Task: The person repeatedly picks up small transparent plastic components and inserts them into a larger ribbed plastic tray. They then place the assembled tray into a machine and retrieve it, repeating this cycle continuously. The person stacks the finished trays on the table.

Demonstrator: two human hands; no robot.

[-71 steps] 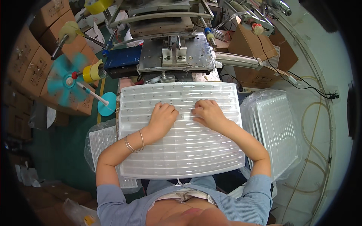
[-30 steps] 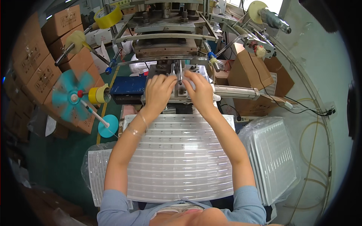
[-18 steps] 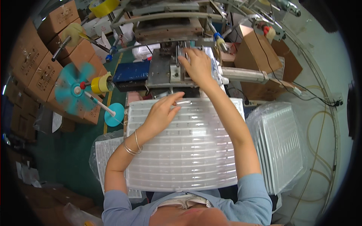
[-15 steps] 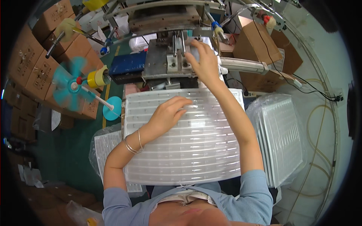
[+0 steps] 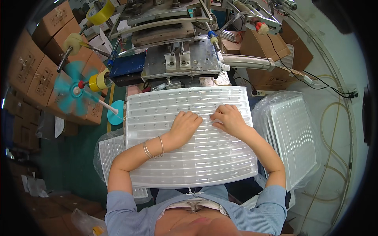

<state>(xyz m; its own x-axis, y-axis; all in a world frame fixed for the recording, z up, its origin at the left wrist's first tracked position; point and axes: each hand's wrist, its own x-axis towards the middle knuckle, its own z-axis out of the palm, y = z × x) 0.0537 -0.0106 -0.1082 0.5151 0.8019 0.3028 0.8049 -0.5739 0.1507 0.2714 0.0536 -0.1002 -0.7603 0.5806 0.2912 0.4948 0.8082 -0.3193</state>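
A wide white tray (image 5: 157, 181) lies before me, its long ridged rows holding clear plastic pieces. Over its middle, my left hand (image 5: 186, 128) has its fingers curled down and pressed together at the rows. Close on its right, my right hand (image 5: 230, 119) is bent the same way, thumb drawn toward the fingers. Whatever the fingertips hold is too small or hidden to make out. Just past the tray's far edge stands a metal press (image 5: 153, 65) with two small upright brackets (image 5: 177, 61) on its bed; neither hand touches it.
Bagged stacks of similar trays stand at the right (image 5: 293, 137) and low on the left (image 5: 112, 151). A turquoise fan (image 5: 76, 91) spins at the left, beside stacked cardboard boxes (image 5: 43, 78). A thick pale tube (image 5: 248, 61) and black cables (image 5: 330, 87) run right from the press.
My right hand has come back from the press bed to the tray, beside my left. The left hand has shifted slightly nearer, its fingers more curled. The whole view has tilted a little.
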